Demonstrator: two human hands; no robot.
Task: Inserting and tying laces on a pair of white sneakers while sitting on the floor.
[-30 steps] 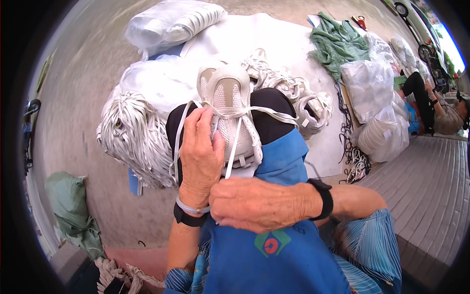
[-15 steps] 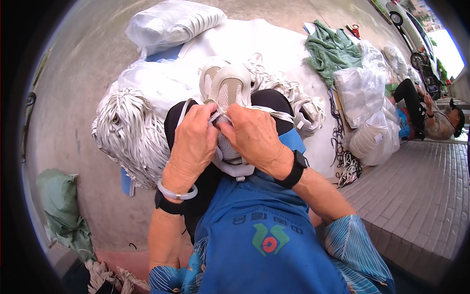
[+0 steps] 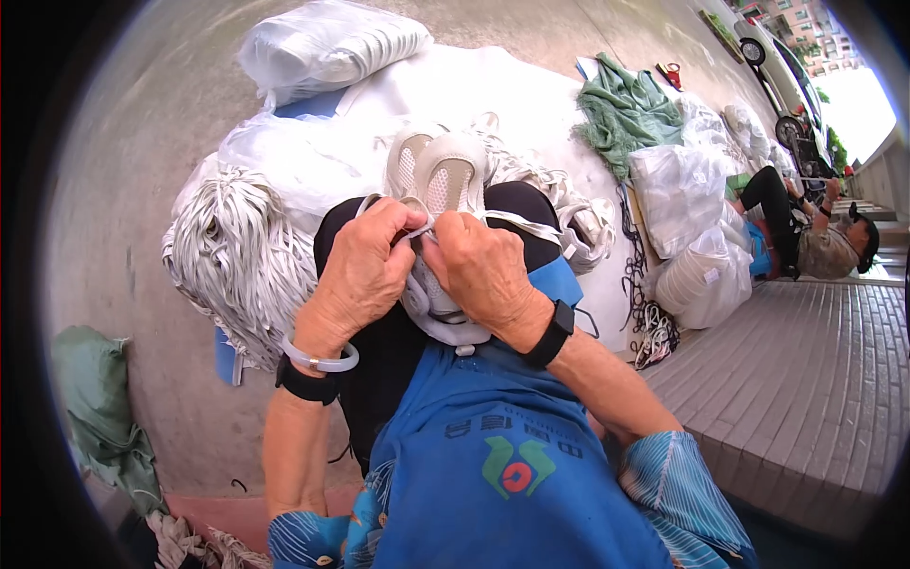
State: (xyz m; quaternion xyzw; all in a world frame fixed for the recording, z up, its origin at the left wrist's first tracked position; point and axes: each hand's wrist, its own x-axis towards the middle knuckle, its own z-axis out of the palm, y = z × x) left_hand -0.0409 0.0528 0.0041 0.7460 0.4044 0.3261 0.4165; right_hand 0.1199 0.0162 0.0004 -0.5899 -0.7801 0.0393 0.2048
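A pale beige mesh sneaker [image 3: 449, 182] lies in my lap with its toe pointing away, and a second sneaker [image 3: 406, 161] shows its toe beside it on the left. My left hand [image 3: 372, 251] is closed, pinching a flat white shoelace [image 3: 417, 211] over the sneaker's lacing. Close to it, my right hand [image 3: 482, 270] pinches at the same lace near the eyelets. A loose lace end [image 3: 523, 224] trails to the right across my dark-trousered knee. My fingers partly hide the eyelets and tongue.
A thick bundle of white laces [image 3: 232, 247] hangs on the left. Beyond my knees, more laced sneakers [image 3: 586, 223] lie on a white sheet [image 3: 512, 81]. Plastic-wrapped stacks [image 3: 675, 194], green cloth [image 3: 626, 104] and red-handled scissors [image 3: 670, 74] are rightward. Another person [image 3: 825, 242] sits far right.
My left hand has moved slightly away from the right, drawing a piece of lace out between them. The whole view has shifted a little; the sneaker stays in my lap.
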